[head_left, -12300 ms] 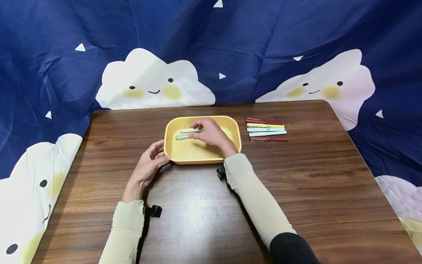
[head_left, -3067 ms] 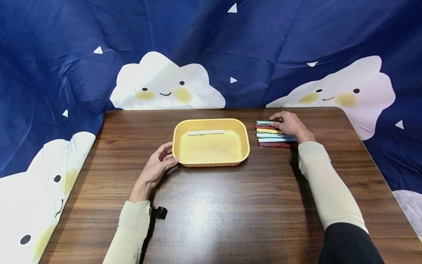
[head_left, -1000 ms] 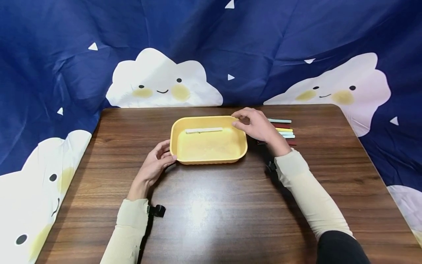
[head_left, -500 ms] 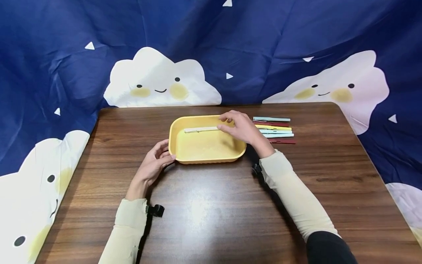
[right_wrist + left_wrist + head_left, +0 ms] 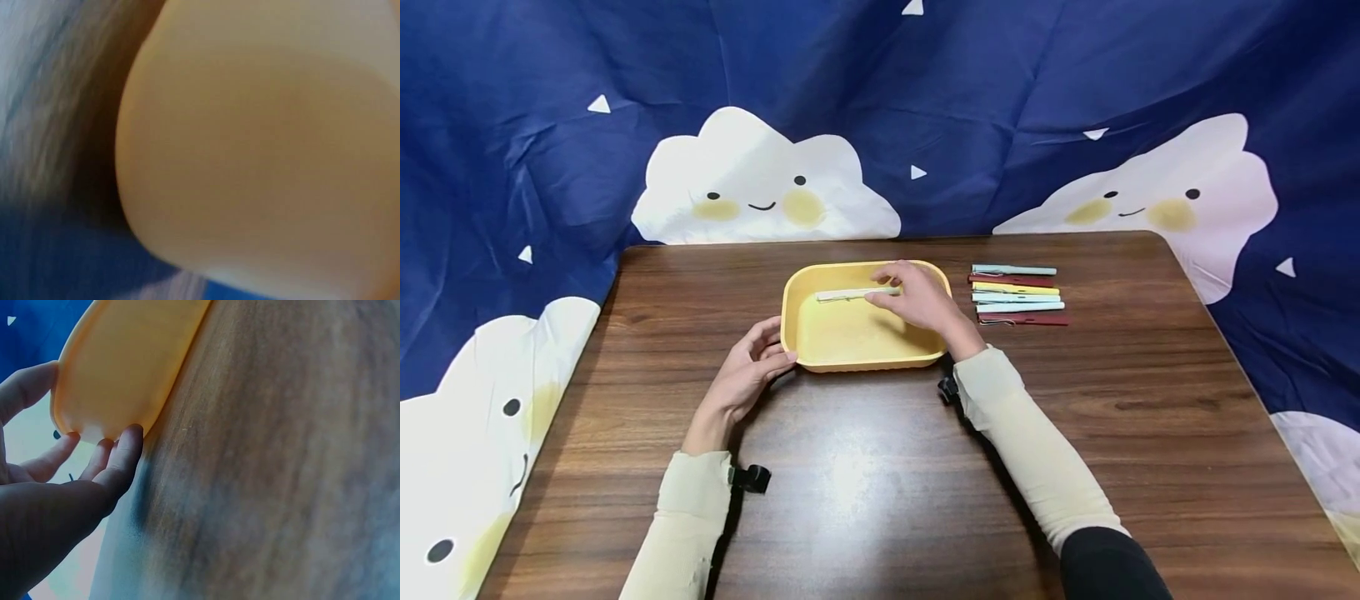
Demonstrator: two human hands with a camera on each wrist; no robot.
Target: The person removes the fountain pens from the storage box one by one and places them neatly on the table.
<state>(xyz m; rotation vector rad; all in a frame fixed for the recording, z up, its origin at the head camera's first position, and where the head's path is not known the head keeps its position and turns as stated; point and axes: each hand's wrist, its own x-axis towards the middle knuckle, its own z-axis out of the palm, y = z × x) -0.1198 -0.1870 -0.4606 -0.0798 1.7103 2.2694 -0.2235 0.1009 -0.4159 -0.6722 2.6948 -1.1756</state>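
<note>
A yellow plastic tray (image 5: 868, 365) stands on the table, with one white clip pen (image 5: 842, 295) lying lengthwise on its floor. My left hand (image 5: 745, 375) holds the tray's near left corner, thumb at the rim and fingers along the outer end wall. In the left wrist view, the fingertips (image 5: 130, 432) touch that wall. My right hand (image 5: 921, 300) reaches over the tray's right side. Its thumb and forefinger are spread around the pen's right end, a gap showing between them. The right wrist view shows only the blurred tray wall (image 5: 250, 156).
Right of the tray, several clip pens lie stacked in a row: pale blue (image 5: 1015, 270), dark red (image 5: 1022, 319), yellow (image 5: 1017, 288) and others. A blue cloth (image 5: 955, 100) with cloud faces hangs behind the brown wooden table (image 5: 865, 475).
My right hand has gone from the pens on the right, past the tray's right rim, to the white pen inside. Earlier, two pens lay in the tray. The left hand stays put.
</note>
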